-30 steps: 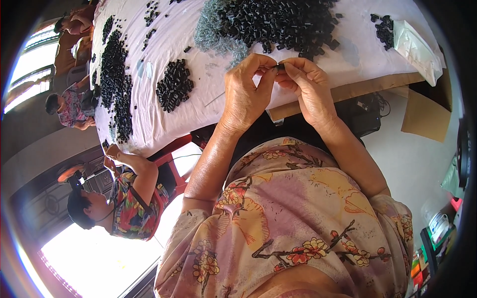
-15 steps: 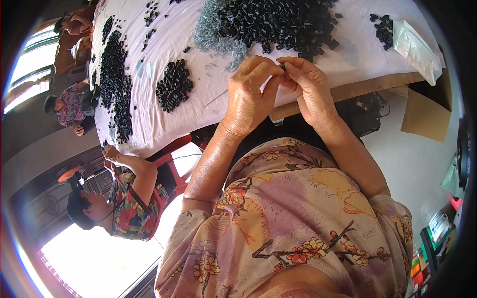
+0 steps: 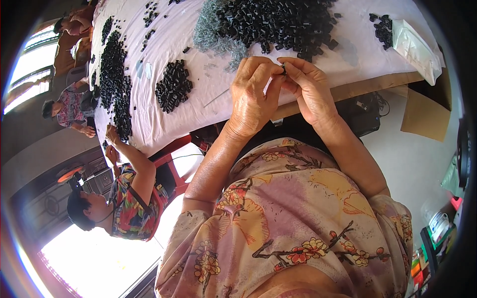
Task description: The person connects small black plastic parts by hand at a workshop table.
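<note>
My right hand (image 3: 314,93) pinches a small black plastic piece (image 3: 283,70) between thumb and forefinger. Close against it, my left hand (image 3: 254,94) has its fingers curled and closed, and what they hold is hidden. A thin metal rod (image 3: 216,98) juts out left of my left hand; whether it is held or lies on the cloth I cannot tell. Beyond my hands is a big heap of short black tubular pieces (image 3: 278,25). A tangled pile of small clear or silvery parts (image 3: 218,42) touches its left side. Farther left lies a smaller pile of black pieces (image 3: 174,87).
A pale cloth (image 3: 198,124) covers the table. At the right edge are a white plastic bag (image 3: 417,49), a few black pieces (image 3: 382,32) and a cardboard box (image 3: 427,114). A co-worker (image 3: 131,203) sits at left by a long black pile (image 3: 115,84); another person (image 3: 72,107) sits beyond.
My left hand has shifted slightly, its wrist moving a little right; my right hand stays nearly still. The co-worker's hands at left have moved farther over the table toward the black pile.
</note>
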`<act>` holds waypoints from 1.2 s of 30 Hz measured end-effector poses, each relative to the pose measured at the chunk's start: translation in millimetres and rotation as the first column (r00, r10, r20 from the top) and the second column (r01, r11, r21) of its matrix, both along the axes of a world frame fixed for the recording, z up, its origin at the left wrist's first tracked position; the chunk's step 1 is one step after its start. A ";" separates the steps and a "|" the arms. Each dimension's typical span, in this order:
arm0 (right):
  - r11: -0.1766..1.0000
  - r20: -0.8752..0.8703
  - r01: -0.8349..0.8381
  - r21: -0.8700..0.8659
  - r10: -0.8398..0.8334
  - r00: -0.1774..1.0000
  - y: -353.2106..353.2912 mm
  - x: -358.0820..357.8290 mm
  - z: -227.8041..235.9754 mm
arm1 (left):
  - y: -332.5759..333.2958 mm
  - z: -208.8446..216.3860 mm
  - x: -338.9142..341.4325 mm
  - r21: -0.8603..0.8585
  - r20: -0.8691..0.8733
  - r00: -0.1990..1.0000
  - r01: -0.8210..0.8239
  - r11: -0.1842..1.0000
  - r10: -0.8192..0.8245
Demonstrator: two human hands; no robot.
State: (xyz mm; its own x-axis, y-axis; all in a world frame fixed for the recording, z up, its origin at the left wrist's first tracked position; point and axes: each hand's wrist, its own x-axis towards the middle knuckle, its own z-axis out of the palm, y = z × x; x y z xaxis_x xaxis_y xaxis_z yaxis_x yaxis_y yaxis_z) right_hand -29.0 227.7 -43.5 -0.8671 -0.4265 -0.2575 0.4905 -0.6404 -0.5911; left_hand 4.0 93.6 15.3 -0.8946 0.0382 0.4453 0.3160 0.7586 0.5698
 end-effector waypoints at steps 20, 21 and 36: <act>0.997 0.034 0.039 -0.065 -0.037 0.999 0.4 -0.5 -0.3 | -3.5 5.3 -6.0 0.037 0.116 0.984 0.133 0.990 -0.136; 0.996 0.040 0.039 -0.083 -0.035 0.999 0.7 -0.7 -1.8 | -2.3 4.8 -5.4 0.037 0.116 0.984 0.132 0.991 -0.136; 0.995 0.044 -0.021 -0.095 0.025 0.999 4.2 -2.4 -3.4 | 5.6 -2.8 -0.3 0.003 0.079 0.995 0.063 0.998 -0.063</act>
State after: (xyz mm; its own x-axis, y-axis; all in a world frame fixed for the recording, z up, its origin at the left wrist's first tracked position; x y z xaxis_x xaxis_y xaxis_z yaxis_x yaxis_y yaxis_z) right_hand -31.5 232.0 -46.9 -0.8452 -0.4706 -0.2534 0.5305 -0.6806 -0.5054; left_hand 3.7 99.1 12.5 -0.9228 0.0955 0.3733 0.3172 0.7382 0.5953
